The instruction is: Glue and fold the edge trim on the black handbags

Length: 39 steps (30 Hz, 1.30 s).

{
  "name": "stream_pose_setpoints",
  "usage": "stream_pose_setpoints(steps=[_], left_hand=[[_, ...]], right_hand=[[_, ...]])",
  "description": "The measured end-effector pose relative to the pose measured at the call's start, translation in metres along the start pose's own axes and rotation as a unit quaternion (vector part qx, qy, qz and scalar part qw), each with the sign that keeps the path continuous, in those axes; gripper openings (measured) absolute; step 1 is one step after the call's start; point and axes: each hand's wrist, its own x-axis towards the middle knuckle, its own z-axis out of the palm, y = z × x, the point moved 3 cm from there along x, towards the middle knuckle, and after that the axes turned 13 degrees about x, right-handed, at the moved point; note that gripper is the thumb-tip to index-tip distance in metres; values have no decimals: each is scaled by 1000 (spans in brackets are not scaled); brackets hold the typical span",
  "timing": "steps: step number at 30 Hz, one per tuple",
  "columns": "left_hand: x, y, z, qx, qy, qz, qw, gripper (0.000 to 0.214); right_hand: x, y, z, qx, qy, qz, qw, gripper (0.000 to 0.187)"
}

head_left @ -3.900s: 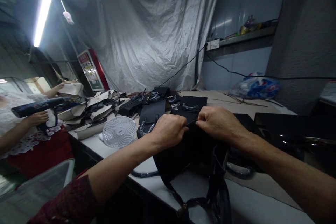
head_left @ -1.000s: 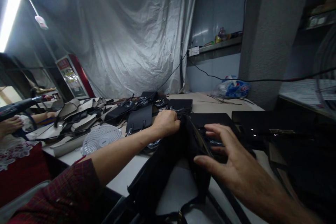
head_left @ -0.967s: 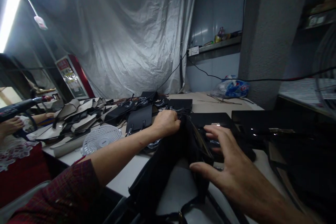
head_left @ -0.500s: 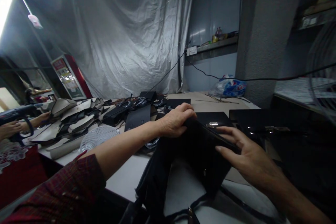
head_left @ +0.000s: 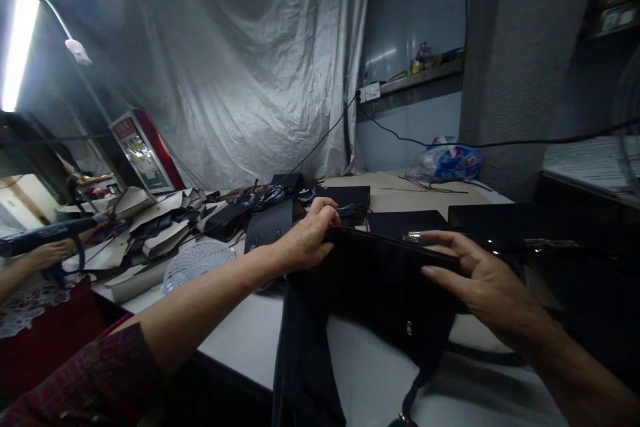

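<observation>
A black bag (head_left: 380, 287) stands on the white table (head_left: 240, 340) right in front of me, its straps hanging over the near edge. My left hand (head_left: 307, 237) grips the bag's top edge at the left end, fingers curled over it. My right hand (head_left: 480, 280) holds the right end of the same edge, thumb in front and fingers reaching along the top. The bag's mouth looks pressed closed between my hands.
A small white fan (head_left: 197, 265) lies left of the bag. Black and tan cut pieces (head_left: 165, 223) and black panels (head_left: 273, 223) are piled behind. Glossy black bags (head_left: 540, 240) sit at right. Another person's hand holds a heat gun (head_left: 45, 235) at far left.
A second ago my right hand hovered open over the gaping bag. It has since taken hold of the top edge, the mouth is closed flat, and the bag sits turned broadside.
</observation>
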Motion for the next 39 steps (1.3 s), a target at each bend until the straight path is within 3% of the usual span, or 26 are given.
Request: stream_pose_setpoints(steps=[16, 26, 39], left_hand=[[0, -3, -2, 7, 4, -43, 999, 13], [11, 2, -3, 76, -16, -110, 991, 13], [12, 7, -7, 136, -52, -153, 977, 14]], right_hand=[[-3, -5, 3, -7, -16, -15, 1000, 66], [6, 0, -2, 28, 14, -3, 1000, 64], [21, -14, 12, -176, 59, -51, 981, 41]])
